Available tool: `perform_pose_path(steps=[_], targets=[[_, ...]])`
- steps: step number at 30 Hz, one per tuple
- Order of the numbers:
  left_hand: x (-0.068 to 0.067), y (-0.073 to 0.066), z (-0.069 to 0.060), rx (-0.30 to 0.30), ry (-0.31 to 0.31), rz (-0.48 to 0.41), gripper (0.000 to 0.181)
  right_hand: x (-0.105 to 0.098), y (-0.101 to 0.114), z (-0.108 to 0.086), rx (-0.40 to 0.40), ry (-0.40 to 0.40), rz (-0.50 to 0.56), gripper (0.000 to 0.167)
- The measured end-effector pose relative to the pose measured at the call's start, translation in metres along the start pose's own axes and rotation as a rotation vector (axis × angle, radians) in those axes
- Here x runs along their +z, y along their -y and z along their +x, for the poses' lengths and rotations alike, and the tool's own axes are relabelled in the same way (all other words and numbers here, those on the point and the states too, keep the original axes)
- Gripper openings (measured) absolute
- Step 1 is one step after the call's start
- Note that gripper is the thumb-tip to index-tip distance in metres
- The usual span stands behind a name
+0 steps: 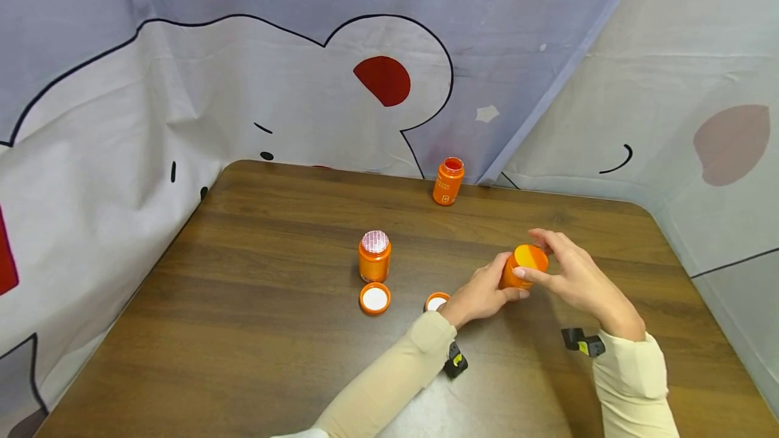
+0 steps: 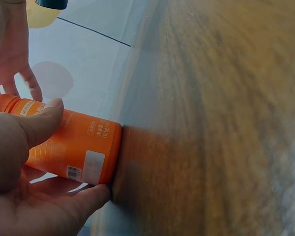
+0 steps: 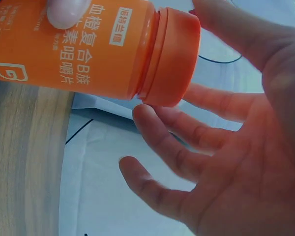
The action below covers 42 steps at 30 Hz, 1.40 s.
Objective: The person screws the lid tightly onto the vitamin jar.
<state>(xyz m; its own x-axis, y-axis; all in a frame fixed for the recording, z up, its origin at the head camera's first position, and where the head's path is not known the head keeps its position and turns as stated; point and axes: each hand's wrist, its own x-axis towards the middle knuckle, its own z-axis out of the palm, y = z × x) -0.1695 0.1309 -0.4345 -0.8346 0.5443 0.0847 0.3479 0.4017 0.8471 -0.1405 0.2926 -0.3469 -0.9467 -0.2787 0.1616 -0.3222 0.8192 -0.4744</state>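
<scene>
My left hand (image 1: 487, 291) grips an upright orange bottle (image 2: 83, 142) by its body, thumb on one side and fingers on the other. The bottle's base is at the wooden tabletop. An orange screw cap (image 3: 173, 56) sits on its neck. Around that cap is my right hand (image 1: 575, 279), fingers spread and only lightly bent. Its thumb is at the cap's near edge, while the forefinger stands a little off the far edge in the head view. White print covers the bottle's label in the right wrist view.
Left of the hands stands an orange bottle (image 1: 374, 263) with a printed foil seal. Before it lies an upturned orange cap (image 1: 374, 299). Another upturned cap (image 1: 437, 301) is partly behind the left wrist. At the table's back edge stands an uncapped orange bottle (image 1: 447, 184), near the curtain (image 1: 292, 100).
</scene>
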Motion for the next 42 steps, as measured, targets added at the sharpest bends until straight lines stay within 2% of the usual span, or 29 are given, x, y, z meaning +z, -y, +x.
perform_pose_path(steps=[5, 10, 19, 29, 36, 42], targets=[[0.0005, 0.0006, -0.0006, -0.011, 0.004, 0.008, 0.062, -0.0045, 0.0014, -0.0033, -0.022, 0.028, 0.061, 0.074], [0.0008, 0.0006, -0.0009, -0.024, 0.004, 0.007, 0.062, -0.0086, 0.0005, -0.0060, -0.039, 0.086, 0.122, 0.071], [-0.0004, -0.0001, -0.0002, -0.031, 0.009, -0.015, 0.061, -0.0086, -0.0017, -0.0046, -0.105, 0.091, 0.070, 0.063], [0.0003, 0.0007, 0.0005, -0.041, 0.014, -0.002, 0.062, -0.0066, -0.0024, -0.0041, -0.068, 0.062, 0.053, 0.060], [0.0006, 0.0007, 0.0008, -0.023, 0.012, -0.003, 0.061, -0.0036, -0.0020, -0.0016, -0.034, 0.029, 0.031, 0.060], [0.0001, 0.0003, 0.0013, -0.014, 0.005, 0.000, 0.061, -0.0029, -0.0004, 0.0004, 0.008, 0.031, 0.007, 0.062]])
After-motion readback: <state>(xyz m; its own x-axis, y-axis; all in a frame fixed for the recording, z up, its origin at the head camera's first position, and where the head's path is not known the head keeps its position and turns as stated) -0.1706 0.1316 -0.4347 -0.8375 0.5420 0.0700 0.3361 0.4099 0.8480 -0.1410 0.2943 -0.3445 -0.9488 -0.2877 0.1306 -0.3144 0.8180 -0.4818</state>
